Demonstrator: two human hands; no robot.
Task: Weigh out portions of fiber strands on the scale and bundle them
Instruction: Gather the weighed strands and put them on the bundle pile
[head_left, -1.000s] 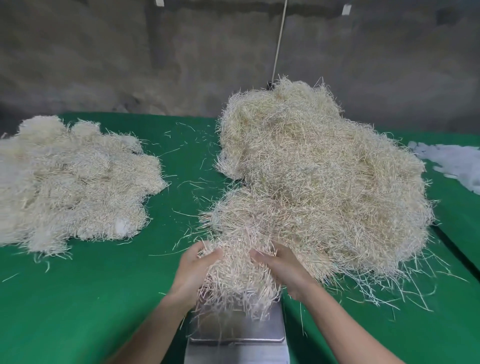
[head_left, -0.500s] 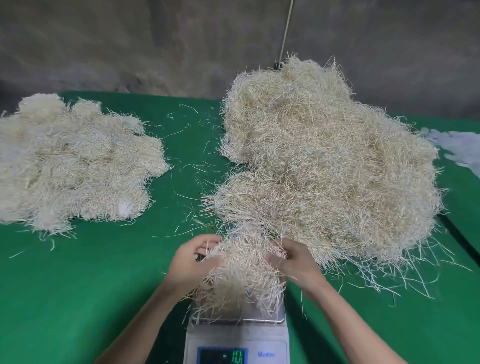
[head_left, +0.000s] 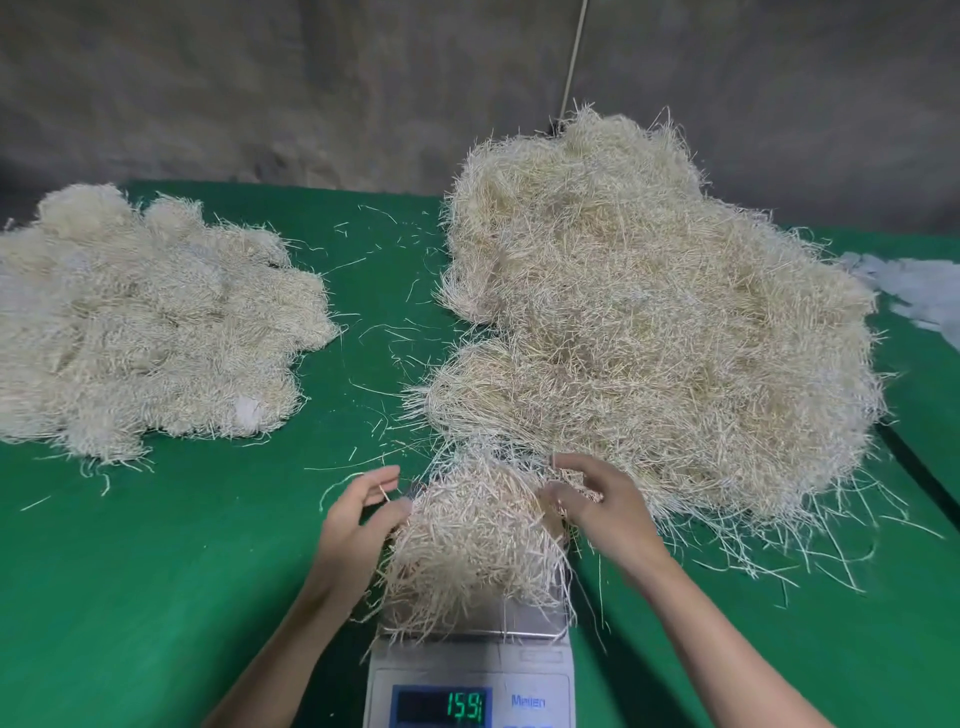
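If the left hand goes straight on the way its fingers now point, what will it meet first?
Most likely the portion of fiber strands on the scale; the left hand is close beside it.

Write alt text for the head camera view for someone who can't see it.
A left hand and right hand flank a portion of fiber strands heaped on a digital scale on a green table. A loose fiber pile lies behind, bundled fibers at left.

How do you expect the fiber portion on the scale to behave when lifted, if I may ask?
Probably sheds: the portion is loose strands, with strays littering the green table. Likely floppy, since ends droop over the scale edge. Seemingly light, being airy and tangled.
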